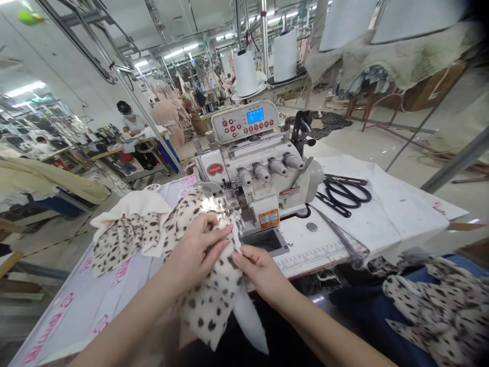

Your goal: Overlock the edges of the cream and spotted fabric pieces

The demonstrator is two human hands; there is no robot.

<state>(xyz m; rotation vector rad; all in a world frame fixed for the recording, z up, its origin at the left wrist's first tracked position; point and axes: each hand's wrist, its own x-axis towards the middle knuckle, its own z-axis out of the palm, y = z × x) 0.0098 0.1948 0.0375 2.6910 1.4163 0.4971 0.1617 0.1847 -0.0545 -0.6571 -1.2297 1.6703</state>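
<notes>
Spotted fleece fabric (209, 300) gripped in both hands at the front of an overlock sewing machine (248, 168).

Head view: the cloth droops past the edge of the work table (72, 316), its upper end reaching the presser foot (225, 204), with white frayed threads (237, 237) along one edge. The left hand (194, 250) curls over the layers, fingers pressed together; the right hand (260, 272), just beside it, pinches the edge between thumb and fingers. Gripping this close to the foot helps keep the layers' edges matched. Folded spotted cloth (126, 239) lies to the left; black scissors (346, 192) rest on white paper (385, 219) to the right.
</notes>
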